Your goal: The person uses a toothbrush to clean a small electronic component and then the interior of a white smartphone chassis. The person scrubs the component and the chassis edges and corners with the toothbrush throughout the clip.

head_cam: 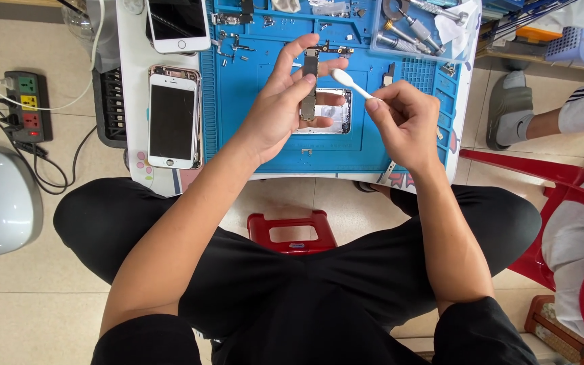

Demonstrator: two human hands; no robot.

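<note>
- Logic board (310, 88): narrow, dark, bare, already out of its phone; pinched upright in the left hand (285, 108), above the blue mat (238, 128).
- White brush (351, 83): gripped in the right hand (403, 122), head touching the board; cleaning looks under way, refitting not yet done.
- Open phone shell (332, 115): on the mat, under the board.
- White phone (174, 118): on the desk (130, 74), left of the mat.

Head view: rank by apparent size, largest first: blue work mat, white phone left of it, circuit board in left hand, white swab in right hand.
1. blue work mat
2. white phone
3. and 4. circuit board and white swab: similar length, and both are held nearer the camera, so unranked.
</note>
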